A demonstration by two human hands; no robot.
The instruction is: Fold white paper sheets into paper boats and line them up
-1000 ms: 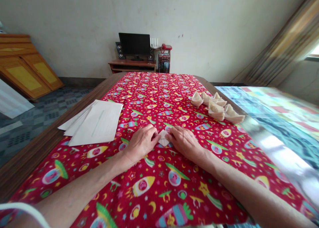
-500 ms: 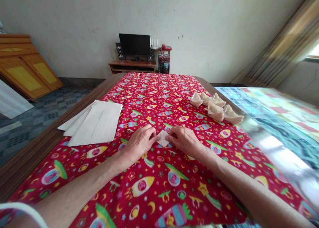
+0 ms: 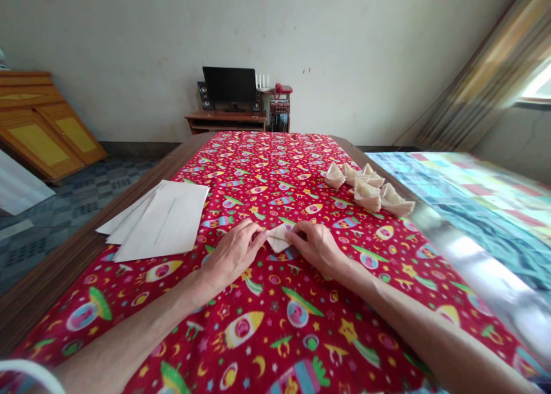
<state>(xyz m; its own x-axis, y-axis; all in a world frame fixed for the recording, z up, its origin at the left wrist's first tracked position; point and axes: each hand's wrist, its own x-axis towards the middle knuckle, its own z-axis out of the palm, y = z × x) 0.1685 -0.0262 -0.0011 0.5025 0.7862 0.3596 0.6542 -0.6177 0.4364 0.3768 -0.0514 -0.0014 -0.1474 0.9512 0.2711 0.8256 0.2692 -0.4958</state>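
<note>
A small piece of folded white paper [image 3: 278,239] is held between my two hands, just above or on the red patterned cloth [image 3: 275,285]. My left hand [image 3: 236,246] pinches its left corner between thumb and fingers. On the opposite corner, my right hand [image 3: 316,245] has the same kind of pinch. Creases and a raised flap show on the paper's face. Left of my hands lies a fanned stack of white paper sheets [image 3: 166,219]. To the right, several folded paper pieces [image 3: 367,196], boat-like and nested in stacks, stand on the cloth.
The cloth covers a brown wooden table [image 3: 148,202]. Beyond its far end are a monitor [image 3: 229,85] on a low stand and a red telephone [image 3: 283,88]. A wooden cabinet [image 3: 47,124] stands at the left, and a bed [image 3: 451,199] lies along the right.
The paper's outline has shifted from a flat diamond to a shape with a flap lifted at its upper edge. Both hands keep their pinch. The view has tilted slightly upward.
</note>
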